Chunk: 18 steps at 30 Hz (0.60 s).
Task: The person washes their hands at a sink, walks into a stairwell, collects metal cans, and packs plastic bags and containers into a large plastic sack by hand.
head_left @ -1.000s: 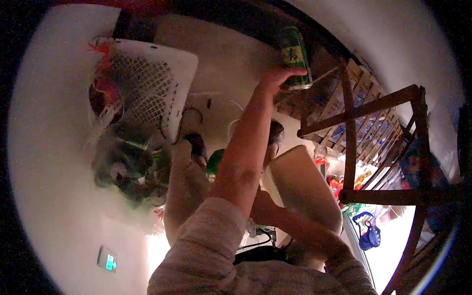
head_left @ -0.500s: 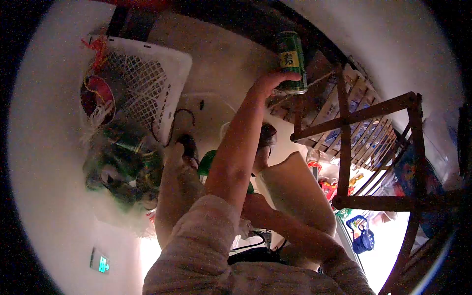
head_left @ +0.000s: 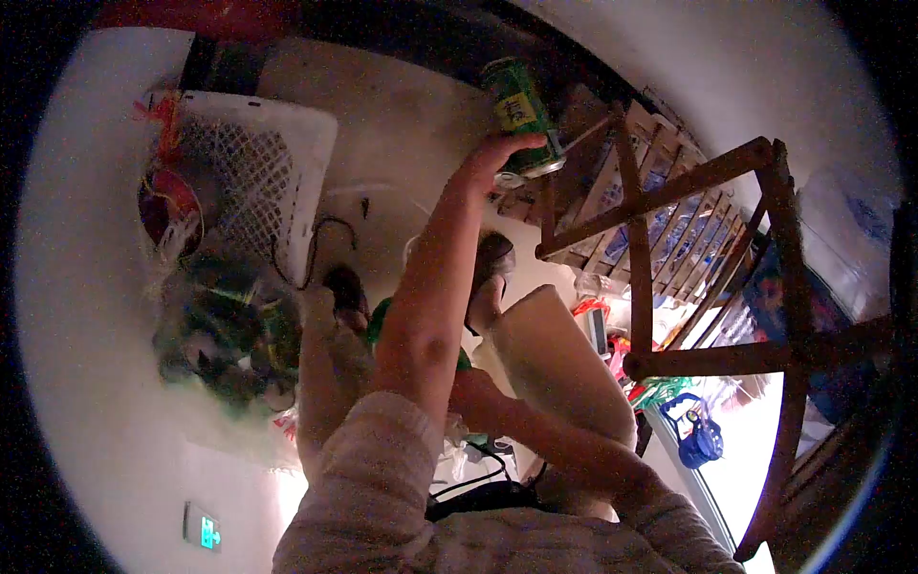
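Note:
My left hand [head_left: 497,158] is stretched far forward, its fingers wrapped round a green drinks can [head_left: 519,107] with a yellow label. The can leans, its silver end toward the lower right. Just under the hand a silver round edge [head_left: 510,179] shows; I cannot tell what it belongs to. My right forearm [head_left: 545,430] crosses low in front of my body, and my right hand [head_left: 469,394] is mostly hidden behind my left arm. Beside it, between my legs, a green thing [head_left: 381,318] is partly covered, its kind unclear.
A white plastic crate [head_left: 320,163] lies at the left, with a dark green heap [head_left: 229,325] near it. Wooden slatted racking [head_left: 669,206] and a folding wooden frame [head_left: 708,364] stand at the right. A blue bag [head_left: 698,435] sits lower right. A lit green sign [head_left: 206,528] is at lower left.
The can has gone from nearly upright to leaning, and sits further left in view along with my left hand. The whole view has shifted a little.

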### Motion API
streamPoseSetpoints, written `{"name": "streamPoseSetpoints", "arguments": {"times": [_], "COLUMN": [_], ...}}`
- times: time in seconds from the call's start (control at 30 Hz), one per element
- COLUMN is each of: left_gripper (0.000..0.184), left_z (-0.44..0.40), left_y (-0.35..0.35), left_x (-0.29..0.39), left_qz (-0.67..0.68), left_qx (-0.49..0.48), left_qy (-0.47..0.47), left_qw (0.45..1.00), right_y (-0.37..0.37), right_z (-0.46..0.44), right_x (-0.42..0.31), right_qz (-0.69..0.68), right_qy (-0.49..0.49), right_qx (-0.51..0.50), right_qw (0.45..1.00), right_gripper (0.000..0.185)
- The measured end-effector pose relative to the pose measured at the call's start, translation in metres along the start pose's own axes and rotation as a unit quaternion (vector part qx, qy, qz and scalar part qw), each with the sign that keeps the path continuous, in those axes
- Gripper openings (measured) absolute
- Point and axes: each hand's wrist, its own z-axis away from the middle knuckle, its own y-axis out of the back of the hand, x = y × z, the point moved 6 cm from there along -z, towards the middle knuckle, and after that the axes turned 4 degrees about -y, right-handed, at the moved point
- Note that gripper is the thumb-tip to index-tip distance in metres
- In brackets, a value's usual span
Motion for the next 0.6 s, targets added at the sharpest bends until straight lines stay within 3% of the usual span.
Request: {"name": "streamPoseSetpoints", "arguments": {"times": [0.13, 0.27, 0.33, 0.37, 0.4, 0.47, 0.57, 0.6], "left_gripper": [0.044, 0.041, 0.035, 0.038, 0.041, 0.044, 0.051, 0.055], "left_z": [0.032, 0.101, 0.154, 0.174, 0.193, 0.233, 0.303, 0.324], "left_y": [0.021, 0.062, 0.070, 0.077, 0.086, 0.084, 0.062, 0.060], "left_x": [-0.020, -0.029, -0.012, -0.007, -0.008, 0.008, 0.049, 0.052], "left_qz": [0.080, 0.056, 0.058, 0.058, 0.060, 0.044, 0.018, 0.032], "left_qx": [-0.012, 0.094, 0.155, 0.157, 0.160, 0.184, 0.230, 0.234], "left_qy": [0.092, 0.155, 0.192, 0.177, 0.162, 0.123, 0.067, 0.064], "left_qw": [0.993, 0.982, 0.967, 0.970, 0.972, 0.974, 0.971, 0.970], "right_y": [-0.034, -0.037, -0.073, -0.086, -0.077, -0.103, -0.152, -0.122], "right_z": [-0.001, 0.001, -0.009, -0.013, -0.013, -0.015, -0.021, -0.004], "right_x": [0.025, 0.036, 0.066, 0.074, 0.065, 0.082, 0.133, 0.118], "right_qz": [-0.063, -0.105, -0.269, -0.347, -0.231, -0.490, -0.487, -0.364], "right_qy": [0.013, 0.000, -0.039, -0.056, -0.056, -0.055, -0.046, -0.124], "right_qx": [0.025, 0.107, 0.097, 0.087, 0.086, 0.096, 0.156, 0.152], "right_qw": [0.998, 0.989, 0.957, 0.932, 0.968, 0.864, 0.858, 0.910], "right_gripper": [0.041, 0.038, 0.032, 0.030, 0.025, 0.024, 0.024, 0.024]}}
